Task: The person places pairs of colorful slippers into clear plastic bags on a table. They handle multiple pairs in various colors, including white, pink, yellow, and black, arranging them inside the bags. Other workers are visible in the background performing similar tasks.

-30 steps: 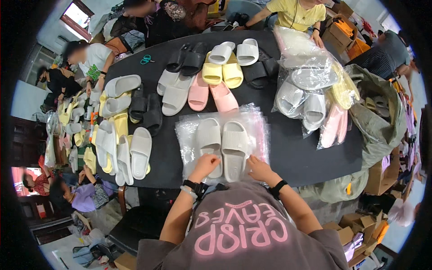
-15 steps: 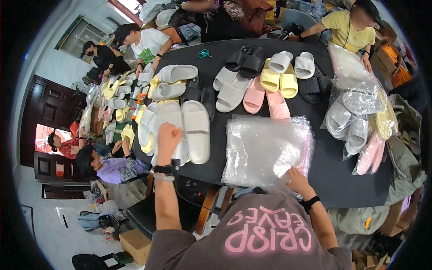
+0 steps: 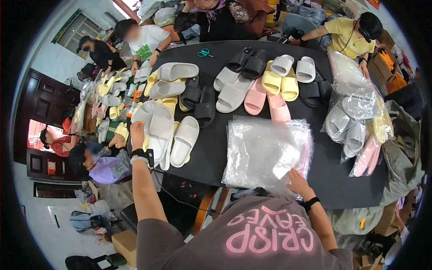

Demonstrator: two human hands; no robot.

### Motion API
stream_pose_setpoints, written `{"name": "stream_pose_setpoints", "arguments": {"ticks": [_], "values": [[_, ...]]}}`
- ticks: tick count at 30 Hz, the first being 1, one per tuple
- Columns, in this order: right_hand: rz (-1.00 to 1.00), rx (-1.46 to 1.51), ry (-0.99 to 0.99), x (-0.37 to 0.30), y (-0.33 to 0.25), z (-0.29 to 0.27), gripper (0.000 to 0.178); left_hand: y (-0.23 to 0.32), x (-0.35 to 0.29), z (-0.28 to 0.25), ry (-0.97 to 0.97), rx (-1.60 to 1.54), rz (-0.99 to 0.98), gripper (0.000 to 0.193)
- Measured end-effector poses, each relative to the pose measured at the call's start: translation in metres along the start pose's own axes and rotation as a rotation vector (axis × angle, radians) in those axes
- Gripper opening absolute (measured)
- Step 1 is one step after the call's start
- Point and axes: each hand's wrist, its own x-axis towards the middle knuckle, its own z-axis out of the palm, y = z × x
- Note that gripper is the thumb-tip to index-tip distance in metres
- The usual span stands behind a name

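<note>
At the left edge of the table, my left hand point(image 3: 137, 134) is closed at the near end of a light grey slipper point(image 3: 145, 112). A second light grey slipper point(image 3: 160, 128) stands right beside it, over a heap of grey and yellow slippers. Another pale grey slipper point(image 3: 185, 141) lies just to the right. My right hand point(image 3: 298, 183) rests with fingers stretched out on the near right part of a stack of clear plastic bags point(image 3: 261, 148). The left fingertips are partly hidden.
Black, pink, yellow and grey slippers point(image 3: 254, 95) lie beyond the bags. Bagged slippers point(image 3: 353, 112) are heaped at the right edge. Teal-handled scissors point(image 3: 204, 53) lie at the back. Several people sit around, one in yellow point(image 3: 348, 33). A chair stands below the table's near edge.
My left hand has moved left with the light grey slippers, uncovering another pale slipper and black ones behind. My right hand has stayed on the bags.
</note>
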Motion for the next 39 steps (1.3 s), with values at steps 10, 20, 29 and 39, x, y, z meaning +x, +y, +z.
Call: {"name": "stream_pose_setpoints", "arguments": {"ticks": [10, 20, 29, 39], "values": [[0.013, 0.004, 0.223, -0.018, -0.025, -0.025, 0.066, 0.086, -0.067, 0.023, 0.146, 0.111, 0.044, 0.051], [0.235, 0.031, 0.621, -0.013, -0.018, -0.022, 0.089, 0.259, -0.216, 0.095, -0.513, -0.226, 0.305, 0.078], [0.115, -0.275, 0.204, -0.013, -0.014, 0.0, 0.104, 0.277, -0.315, 0.165, -0.827, 0.148, 0.217, 0.13], [0.017, -0.308, 0.187, -0.024, -0.023, -0.017, 0.098, 0.288, -0.309, 0.151, -0.717, 0.145, 0.309, 0.124]]}}
